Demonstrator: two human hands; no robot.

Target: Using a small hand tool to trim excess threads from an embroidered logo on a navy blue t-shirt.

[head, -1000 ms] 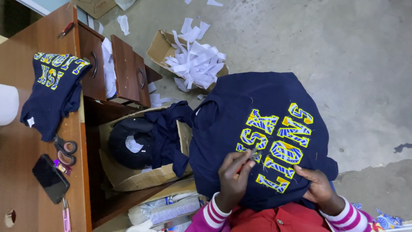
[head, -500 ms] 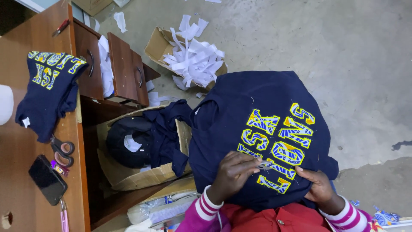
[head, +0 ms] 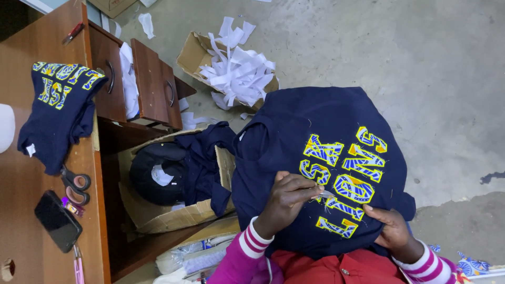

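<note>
both hands pinch soft navy cloth with glossy block letters.

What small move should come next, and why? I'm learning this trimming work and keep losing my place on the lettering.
Probably snip the loose thread by the tool tip. The left hand holds a small metal tool, likely snips, against the yellow and blue lettering on the navy garment, while the right hand pins the cloth's lower edge.

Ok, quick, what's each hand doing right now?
Left hand: fingers pinched shut on a small tool over the navy shirt.
Right hand: gripping the shirt's lower edge.
</note>
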